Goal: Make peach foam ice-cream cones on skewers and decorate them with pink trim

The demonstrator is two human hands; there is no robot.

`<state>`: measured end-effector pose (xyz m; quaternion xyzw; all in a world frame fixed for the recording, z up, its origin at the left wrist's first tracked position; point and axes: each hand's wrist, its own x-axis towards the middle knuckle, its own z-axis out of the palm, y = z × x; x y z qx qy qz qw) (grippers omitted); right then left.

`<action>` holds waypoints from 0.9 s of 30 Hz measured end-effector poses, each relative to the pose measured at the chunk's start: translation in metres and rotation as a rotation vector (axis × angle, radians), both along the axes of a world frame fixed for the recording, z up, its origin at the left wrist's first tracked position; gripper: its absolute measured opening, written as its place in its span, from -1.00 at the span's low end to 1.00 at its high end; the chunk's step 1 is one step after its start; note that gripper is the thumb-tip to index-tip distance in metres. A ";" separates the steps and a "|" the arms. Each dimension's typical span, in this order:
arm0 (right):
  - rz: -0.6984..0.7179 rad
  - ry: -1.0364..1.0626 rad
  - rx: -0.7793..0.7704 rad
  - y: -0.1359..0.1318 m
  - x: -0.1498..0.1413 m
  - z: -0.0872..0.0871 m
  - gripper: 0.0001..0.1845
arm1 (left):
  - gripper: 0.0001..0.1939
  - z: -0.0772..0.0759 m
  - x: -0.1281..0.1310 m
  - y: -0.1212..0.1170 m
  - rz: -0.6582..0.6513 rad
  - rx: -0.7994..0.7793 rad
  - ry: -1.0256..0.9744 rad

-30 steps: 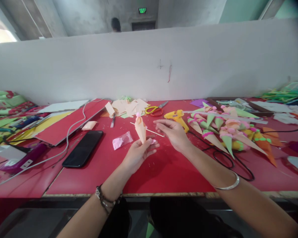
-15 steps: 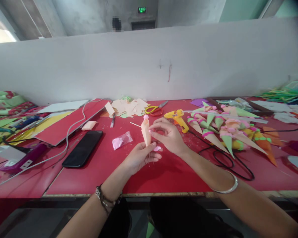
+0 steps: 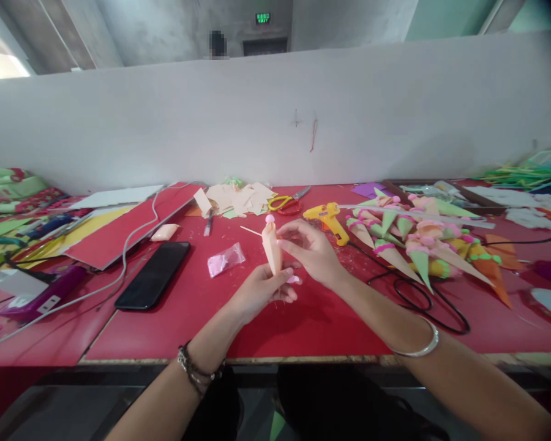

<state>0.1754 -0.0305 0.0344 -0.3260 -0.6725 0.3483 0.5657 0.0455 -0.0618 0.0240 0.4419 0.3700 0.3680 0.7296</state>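
Observation:
Upright in my left hand [image 3: 269, 288] is a peach cone [image 3: 270, 248] of paper or thin foam, with a pink ball [image 3: 270, 218] at its top. The left thumb presses the cone's lower part, and small pink pieces [image 3: 294, 280] lie against the fingers of that hand. My right hand [image 3: 310, 248] is closed at the cone's upper right edge, thumb and forefinger on it; a small pink spot shows at their tips. Behind the cone, a thin pale stick [image 3: 250, 230] lies on the red table [image 3: 312, 331], partly hidden.
A yellow glue gun [image 3: 327, 219] with a black cord and a heap of finished cones [image 3: 413, 245] lie to the right. Scissors [image 3: 287, 204] and peach offcuts [image 3: 236, 199] are at the back. Leftward are a pink packet [image 3: 226, 260] and a phone [image 3: 153, 275].
My left hand has shifted slightly right with the cone. My right hand has come leftward from beside the stick to the cone's edge and stays there.

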 end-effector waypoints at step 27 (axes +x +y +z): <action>0.010 -0.233 0.068 0.003 0.004 -0.002 -0.91 | -0.86 -0.004 -0.004 0.012 0.320 0.048 -0.166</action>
